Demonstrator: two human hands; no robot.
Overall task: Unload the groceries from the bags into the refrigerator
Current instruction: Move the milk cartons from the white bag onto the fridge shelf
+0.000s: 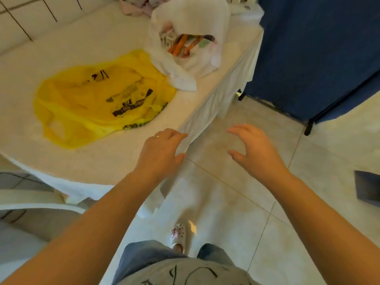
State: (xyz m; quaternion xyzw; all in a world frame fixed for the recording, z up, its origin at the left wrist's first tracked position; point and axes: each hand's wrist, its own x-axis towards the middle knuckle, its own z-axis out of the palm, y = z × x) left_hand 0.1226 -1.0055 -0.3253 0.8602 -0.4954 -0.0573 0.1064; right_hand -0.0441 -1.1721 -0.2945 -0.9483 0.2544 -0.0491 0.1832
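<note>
A white plastic bag (197, 58) stands open at the far right corner of the table, with orange and white packets (183, 45) showing in its mouth. A yellow plastic bag (96, 97) lies flattened on the tabletop to its left. My left hand (162, 153) hovers over the table's near corner, fingers relaxed and spread, holding nothing. My right hand (253, 149) is out over the floor to the right of the table, fingers loosely spread, also holding nothing. Both hands are well short of the white bag. No refrigerator is in view.
The table (115, 159) wears a white cloth that hangs down its sides. A blue fabric screen on a black frame (320, 58) stands at the right. Pale tiled floor (267, 202) stretches between them. A white chair (30, 202) sits at the lower left. Crumpled cloth (135, 6) lies at the table's far end.
</note>
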